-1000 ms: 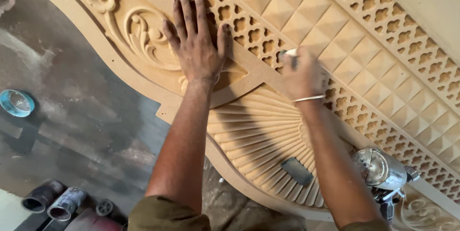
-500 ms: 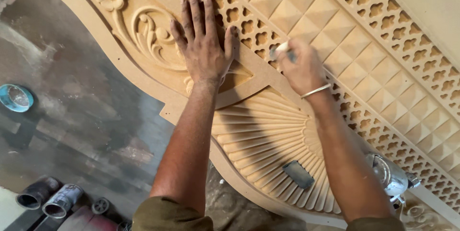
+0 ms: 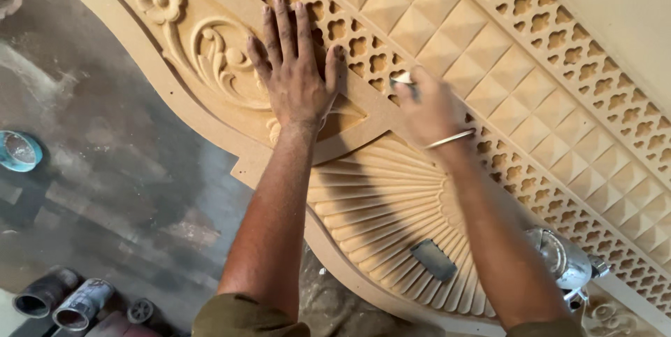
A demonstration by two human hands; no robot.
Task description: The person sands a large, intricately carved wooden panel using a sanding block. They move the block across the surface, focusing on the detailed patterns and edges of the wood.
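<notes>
Now, L hand (image 3: 297,82) flat on carved panel (image 3: 391,204), R hand (image 3: 426,110) — grip on pale scrap (image 3: 402,80)

Blurred by motion: right hand (image 3: 432,110), closed on a small pale piece (image 3: 402,80) too unclear to identify. Cut off by picture edges: carved panel (image 3: 391,197), blue roll (image 3: 19,151) at left, cans (image 3: 66,302) at bottom. Half hidden behind the right forearm: metal power tool (image 3: 567,261).

Soft even daylight, faint shadows, right hand (image 3: 428,108) motion-blurred
</notes>
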